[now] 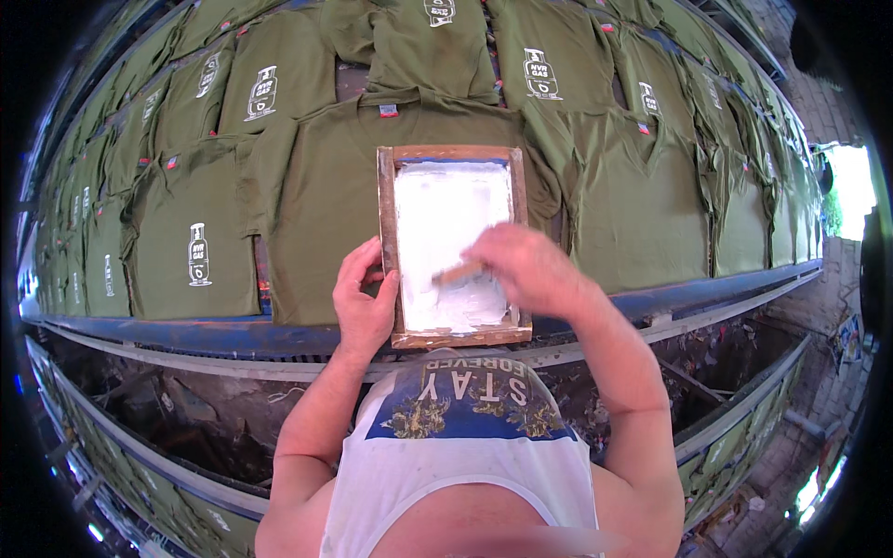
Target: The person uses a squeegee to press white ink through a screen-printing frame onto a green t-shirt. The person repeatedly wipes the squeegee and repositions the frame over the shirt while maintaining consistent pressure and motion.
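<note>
At far left of me a printed green shirt (167,232) lies flat, a white bottle-shaped motif (198,255) on it. Next, my left hand (366,298) grips the left rail of the wooden frame (389,214), thumb on top. The frame rests on a larger green shirt (321,200), with white paint (437,209) spread inside it. My right hand (526,268) grasps a wooden blade (458,272) over that paint. Rightmost, a plain-fronted green shirt (642,219) lies spread.
</note>
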Tool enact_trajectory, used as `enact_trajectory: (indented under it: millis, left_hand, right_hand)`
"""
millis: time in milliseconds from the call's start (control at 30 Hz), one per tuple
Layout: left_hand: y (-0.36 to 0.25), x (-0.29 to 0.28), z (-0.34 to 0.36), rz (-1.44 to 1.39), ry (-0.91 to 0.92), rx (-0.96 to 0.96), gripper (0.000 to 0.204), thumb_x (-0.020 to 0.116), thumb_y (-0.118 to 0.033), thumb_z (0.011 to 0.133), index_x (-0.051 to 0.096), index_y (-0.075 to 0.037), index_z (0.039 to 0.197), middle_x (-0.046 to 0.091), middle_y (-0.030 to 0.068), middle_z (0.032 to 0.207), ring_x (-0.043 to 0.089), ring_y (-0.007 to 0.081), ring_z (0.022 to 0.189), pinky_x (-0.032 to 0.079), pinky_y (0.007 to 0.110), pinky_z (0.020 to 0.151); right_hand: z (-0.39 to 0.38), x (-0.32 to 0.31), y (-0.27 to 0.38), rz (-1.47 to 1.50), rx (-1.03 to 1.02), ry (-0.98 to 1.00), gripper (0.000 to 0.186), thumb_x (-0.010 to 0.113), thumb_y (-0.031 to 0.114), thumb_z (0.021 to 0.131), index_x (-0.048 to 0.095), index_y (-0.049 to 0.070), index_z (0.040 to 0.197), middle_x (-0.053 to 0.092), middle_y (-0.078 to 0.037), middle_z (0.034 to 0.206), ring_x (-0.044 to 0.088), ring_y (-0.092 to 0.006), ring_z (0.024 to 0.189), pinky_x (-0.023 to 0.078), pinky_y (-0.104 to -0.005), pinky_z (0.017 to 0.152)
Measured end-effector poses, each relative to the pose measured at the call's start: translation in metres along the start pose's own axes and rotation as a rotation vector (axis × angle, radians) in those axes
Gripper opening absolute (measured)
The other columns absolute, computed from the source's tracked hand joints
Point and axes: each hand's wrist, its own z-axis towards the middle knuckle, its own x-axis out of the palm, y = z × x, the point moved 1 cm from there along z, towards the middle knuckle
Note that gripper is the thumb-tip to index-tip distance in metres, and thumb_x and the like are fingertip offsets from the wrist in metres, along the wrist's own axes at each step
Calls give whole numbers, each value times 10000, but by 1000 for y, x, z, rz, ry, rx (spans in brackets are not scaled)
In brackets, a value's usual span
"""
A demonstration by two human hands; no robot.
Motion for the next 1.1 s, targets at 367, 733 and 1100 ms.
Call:
enact_trajectory:
  millis: [367, 733, 1100]
  left_hand:
    - [7, -5, 9, -8, 21, -245, 518, 866, 72, 933, 748, -4, 1432, 757, 88, 1293, 729, 113, 957, 636, 262, 784]
    - [2, -4, 9, 19, 27, -186, 522, 852, 70, 953, 736, -5, 1457, 781, 69, 1270, 709, 102, 989, 620, 264, 852]
    - [10, 16, -12, 245, -95, 223, 564, 687, 79, 1000, 669, 42, 1563, 690, 245, 1557, 668, 393, 1437, 522, 476, 1242]
  right_hand:
    - [32, 5, -20, -186, -54, -222, 425, 726, -45, 861, 835, 72, 1254, 778, -141, 1056, 749, -381, 1039, 611, -501, 941]
    - [-24, 19, 30, -39, -42, -68, 395, 748, -45, 835, 819, 49, 1211, 807, -158, 1123, 771, -388, 1109, 636, -507, 997]
    - [66, -13, -45, -160, 77, -237, 403, 707, -84, 920, 805, 50, 1287, 779, -167, 1175, 729, -422, 1172, 591, -519, 1027]
